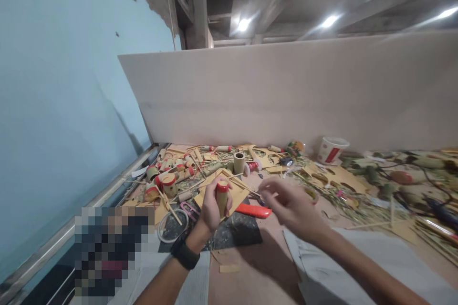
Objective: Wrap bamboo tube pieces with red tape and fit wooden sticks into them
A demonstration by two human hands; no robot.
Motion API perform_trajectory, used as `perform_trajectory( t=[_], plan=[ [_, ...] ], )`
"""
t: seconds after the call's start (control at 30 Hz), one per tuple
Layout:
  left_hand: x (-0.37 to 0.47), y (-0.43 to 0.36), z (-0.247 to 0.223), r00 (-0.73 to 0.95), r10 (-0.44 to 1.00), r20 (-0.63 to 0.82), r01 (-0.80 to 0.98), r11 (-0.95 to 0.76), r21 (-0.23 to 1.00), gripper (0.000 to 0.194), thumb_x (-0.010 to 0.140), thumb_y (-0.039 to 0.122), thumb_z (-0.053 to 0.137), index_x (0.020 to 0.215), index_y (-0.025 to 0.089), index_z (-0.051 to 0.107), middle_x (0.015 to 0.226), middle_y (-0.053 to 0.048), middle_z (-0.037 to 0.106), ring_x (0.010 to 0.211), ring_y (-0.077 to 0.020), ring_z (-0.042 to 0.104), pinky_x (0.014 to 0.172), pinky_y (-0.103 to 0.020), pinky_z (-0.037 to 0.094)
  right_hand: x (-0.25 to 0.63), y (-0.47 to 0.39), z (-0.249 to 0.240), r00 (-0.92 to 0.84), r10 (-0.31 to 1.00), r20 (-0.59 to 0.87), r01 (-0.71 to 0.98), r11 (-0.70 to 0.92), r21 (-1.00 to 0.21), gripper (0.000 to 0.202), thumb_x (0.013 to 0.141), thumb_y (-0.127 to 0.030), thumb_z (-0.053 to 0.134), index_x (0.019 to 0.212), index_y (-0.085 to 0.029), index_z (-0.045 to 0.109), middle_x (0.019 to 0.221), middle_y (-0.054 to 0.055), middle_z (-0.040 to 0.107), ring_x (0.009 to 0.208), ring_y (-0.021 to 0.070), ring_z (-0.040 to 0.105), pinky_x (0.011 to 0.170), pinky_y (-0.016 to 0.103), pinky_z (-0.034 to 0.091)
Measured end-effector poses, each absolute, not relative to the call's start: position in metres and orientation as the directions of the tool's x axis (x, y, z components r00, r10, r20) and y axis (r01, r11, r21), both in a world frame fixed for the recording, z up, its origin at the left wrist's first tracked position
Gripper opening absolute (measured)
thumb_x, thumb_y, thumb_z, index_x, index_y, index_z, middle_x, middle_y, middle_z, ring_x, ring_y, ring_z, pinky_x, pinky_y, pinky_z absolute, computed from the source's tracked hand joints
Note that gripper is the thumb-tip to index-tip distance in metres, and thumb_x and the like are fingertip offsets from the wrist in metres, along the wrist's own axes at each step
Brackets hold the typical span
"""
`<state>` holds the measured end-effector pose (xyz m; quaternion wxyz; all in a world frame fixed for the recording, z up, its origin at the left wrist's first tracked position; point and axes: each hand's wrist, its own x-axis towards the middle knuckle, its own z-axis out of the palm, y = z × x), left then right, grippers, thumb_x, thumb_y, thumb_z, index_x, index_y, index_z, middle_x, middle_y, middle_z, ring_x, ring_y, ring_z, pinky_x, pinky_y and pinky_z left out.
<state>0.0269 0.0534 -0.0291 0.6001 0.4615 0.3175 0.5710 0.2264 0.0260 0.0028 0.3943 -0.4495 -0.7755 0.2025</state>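
Note:
My left hand (211,207) is closed around a short bamboo tube (222,195) with a red band at its upper rim, held upright. My right hand (291,207) is raised to the right of it, slightly blurred, fingers loosely bent and apart with nothing visible in them. A small dark tool (263,200) lies just left of my right fingertips; its kind is unclear. Between the hands is a bright red handle-like object (254,210). A thin yellowish wooden board (238,200) lies behind my left hand, over a dark speckled mat (246,233).
Red-rimmed bamboo pieces (169,185) crowd the left. Farther back are an upright tube (239,163), a red thread spool (252,167) and a paper cup (332,150). A white ring (172,225) lies by my left wrist. Cut boards (336,176) and cables are at right; a white partition (286,95) stands behind.

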Motion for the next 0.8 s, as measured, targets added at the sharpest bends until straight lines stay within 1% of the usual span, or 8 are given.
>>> perform_trajectory(
  t=[0.07, 0.13, 0.23, 0.3, 0.43, 0.53, 0.7, 0.8],
  plan=[
    [0.029, 0.055, -0.031, 0.184, 0.968, 0.172, -0.319, -0.107, 0.942, 0.05, 0.09, 0.058, 0.029, 0.065, 0.02, 0.049, 0.047, 0.002, 0.042, 0.04, -0.0111, 0.037, 0.042, -0.024, 0.03, 0.218, 0.031, -0.005, -0.389, 0.835, 0.389, 0.535, 0.549, -0.642, 0.027, 0.098, -0.04, 0.051, 0.11, -0.02, 0.064, 0.077, 0.001, 0.068, 0.055, 0.0109, 0.056, 0.052, 0.024, 0.045],
    [0.03, 0.057, -0.039, 0.171, 0.956, 0.237, -0.166, -0.209, 0.964, 0.046, 0.087, 0.054, 0.039, 0.059, 0.02, 0.052, 0.054, -0.002, 0.05, 0.051, -0.0148, 0.047, 0.052, -0.028, 0.039, 0.208, 0.035, -0.016, -0.439, 0.813, 0.382, 0.511, 0.576, -0.638, 0.026, 0.098, -0.037, 0.052, 0.115, -0.021, 0.062, 0.084, 0.003, 0.071, 0.06, 0.0116, 0.058, 0.059, 0.025, 0.047],
    [0.027, 0.059, -0.058, 0.021, 0.919, 0.394, 0.04, -0.395, 0.918, 0.03, 0.076, 0.048, 0.061, 0.077, 0.019, 0.067, 0.08, -0.009, 0.068, 0.083, -0.026, 0.06, 0.079, -0.038, 0.048, 0.197, 0.037, -0.033, -0.35, 0.826, 0.442, 0.42, 0.56, -0.715, 0.027, 0.097, -0.037, 0.052, 0.118, -0.02, 0.057, 0.087, 0.003, 0.07, 0.057, 0.0101, 0.056, 0.054, 0.022, 0.045],
    [0.025, 0.059, -0.07, -0.012, 0.907, 0.422, 0.08, -0.419, 0.904, 0.03, 0.077, 0.046, 0.061, 0.089, 0.021, 0.07, 0.092, -0.011, 0.07, 0.095, -0.03, 0.06, 0.087, -0.041, 0.047, 0.193, 0.037, -0.043, -0.303, 0.823, 0.48, 0.396, 0.567, -0.722, 0.033, 0.095, -0.037, 0.056, 0.124, -0.02, 0.055, 0.088, 0.003, 0.071, 0.054, 0.0097, 0.055, 0.051, 0.021, 0.045],
    [0.025, 0.054, -0.077, 0.068, 0.93, 0.36, 0.083, -0.365, 0.927, 0.034, 0.087, 0.051, 0.051, 0.089, 0.022, 0.069, 0.086, -0.011, 0.068, 0.09, -0.0292, 0.06, 0.077, -0.039, 0.05, 0.191, 0.035, -0.054, -0.29, 0.72, 0.631, 0.41, 0.689, -0.598, 0.026, 0.097, -0.034, 0.055, 0.117, -0.021, 0.065, 0.088, 0.006, 0.074, 0.056, 0.0112, 0.058, 0.053, 0.022, 0.046],
    [0.027, 0.048, -0.069, 0.166, 0.932, 0.322, 0.103, -0.341, 0.934, 0.043, 0.094, 0.053, 0.039, 0.083, 0.022, 0.067, 0.08, -0.01, 0.065, 0.082, -0.0272, 0.059, 0.072, -0.036, 0.049, 0.194, 0.036, -0.057, -0.338, 0.646, 0.684, 0.441, 0.751, -0.492, 0.024, 0.1, -0.034, 0.051, 0.105, -0.02, 0.068, 0.077, 0.005, 0.072, 0.056, 0.0123, 0.058, 0.053, 0.022, 0.044],
    [0.032, 0.044, -0.056, 0.316, 0.905, 0.286, 0.227, -0.365, 0.903, 0.049, 0.1, 0.051, 0.029, 0.078, 0.021, 0.061, 0.076, -0.007, 0.06, 0.075, -0.023, 0.055, 0.073, -0.033, 0.043, 0.203, 0.04, -0.062, -0.389, 0.628, 0.674, 0.534, 0.75, -0.391, 0.029, 0.1, -0.037, 0.051, 0.078, -0.019, 0.06, 0.06, 0.0, 0.061, 0.049, 0.0105, 0.051, 0.049, 0.022, 0.037],
    [0.035, 0.041, -0.05, 0.372, 0.899, 0.232, 0.26, -0.341, 0.903, 0.049, 0.102, 0.049, 0.024, 0.086, 0.021, 0.06, 0.075, -0.004, 0.057, 0.074, -0.0207, 0.054, 0.071, -0.03, 0.041, 0.211, 0.043, -0.06, -0.404, 0.611, 0.681, 0.557, 0.754, -0.347, 0.03, 0.098, -0.034, 0.053, 0.072, -0.02, 0.054, 0.056, -0.003, 0.057, 0.047, 0.0091, 0.047, 0.048, 0.022, 0.032]
  ],
)
